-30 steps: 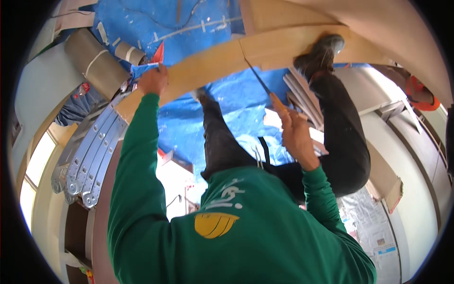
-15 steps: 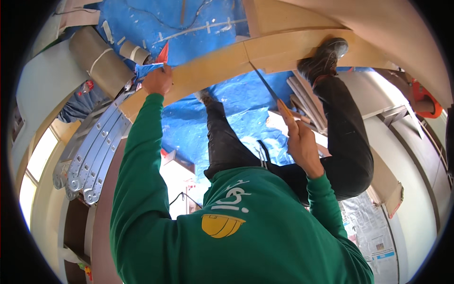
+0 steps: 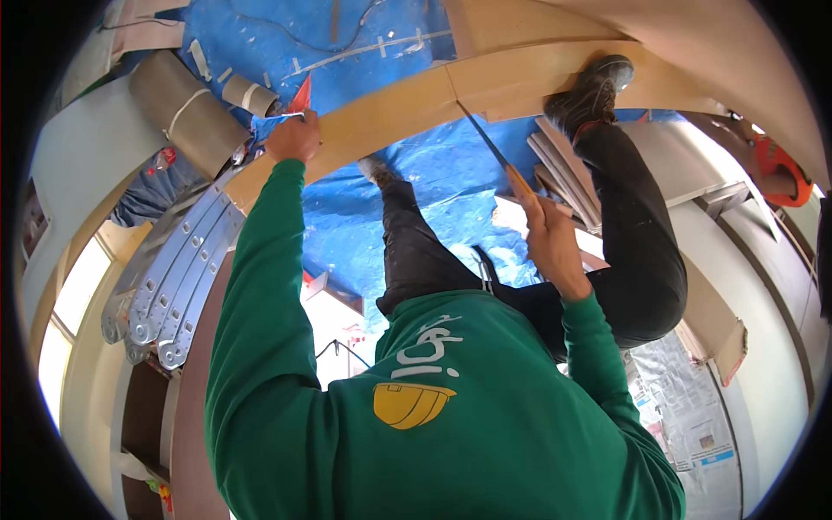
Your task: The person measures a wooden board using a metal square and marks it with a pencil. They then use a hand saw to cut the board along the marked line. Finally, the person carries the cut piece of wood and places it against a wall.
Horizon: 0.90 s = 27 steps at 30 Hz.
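Note:
A long, light-brown wooden board (image 3: 373, 121) spans the view ahead of me, with a thin straight line across it near the middle. My left hand (image 3: 295, 139) is closed around its left part. In my right hand (image 3: 553, 247) is the orange-brown handle of a handsaw (image 3: 487, 139). The saw's narrow dark blade slants up and left, and its far end meets the board's near edge at that line. My dark shoe (image 3: 591, 95) presses on the board to the right of the blade.
Blue sheeting (image 3: 347, 208) covers the floor. At left lie a folded metal ladder (image 3: 178, 277) and brown cardboard rolls (image 3: 186, 113). Stacked wooden strips (image 3: 563, 169) lie beside my raised leg. Another person's arm with an orange sleeve (image 3: 780, 169) shows at far right.
My right hand and the saw have shifted slightly forward, the blade staying at the line on the board. The whole view has moved a little; my left hand keeps its hold.

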{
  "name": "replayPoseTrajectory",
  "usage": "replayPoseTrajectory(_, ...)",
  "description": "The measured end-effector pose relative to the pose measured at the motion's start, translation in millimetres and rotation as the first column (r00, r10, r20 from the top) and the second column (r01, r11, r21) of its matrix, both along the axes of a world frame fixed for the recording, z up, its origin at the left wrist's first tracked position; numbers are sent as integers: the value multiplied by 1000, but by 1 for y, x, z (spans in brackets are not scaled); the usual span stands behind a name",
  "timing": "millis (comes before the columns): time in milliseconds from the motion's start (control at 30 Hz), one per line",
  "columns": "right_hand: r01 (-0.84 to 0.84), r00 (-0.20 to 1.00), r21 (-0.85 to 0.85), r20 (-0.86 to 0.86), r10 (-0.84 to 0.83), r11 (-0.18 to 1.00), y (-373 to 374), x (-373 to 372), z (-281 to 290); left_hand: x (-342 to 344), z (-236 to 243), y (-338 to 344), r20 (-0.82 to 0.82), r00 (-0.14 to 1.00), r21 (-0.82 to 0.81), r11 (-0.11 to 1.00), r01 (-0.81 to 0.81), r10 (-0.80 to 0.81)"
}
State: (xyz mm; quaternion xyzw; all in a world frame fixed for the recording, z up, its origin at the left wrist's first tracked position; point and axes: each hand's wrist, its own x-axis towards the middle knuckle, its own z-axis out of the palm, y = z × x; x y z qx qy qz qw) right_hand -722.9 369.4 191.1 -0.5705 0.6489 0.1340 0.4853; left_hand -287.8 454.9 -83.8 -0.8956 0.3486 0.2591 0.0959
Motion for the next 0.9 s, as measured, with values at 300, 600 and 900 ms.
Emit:
replayPoseTrajectory(300,-261,962,-313,-5,273,913,-25,41,-194,-4,2,-3,21,1000,33,999,22,-23)
replayPoseTrajectory(600,-287,953,-287,9,302,914,14,-16,-49,-2,-2,3,23,999,2,1000,29,-29)
replayPoseTrajectory(900,-201,979,-198,-22,201,959,-63,77,-185,2,-6,9,25,999,-4,1000,25,-25)
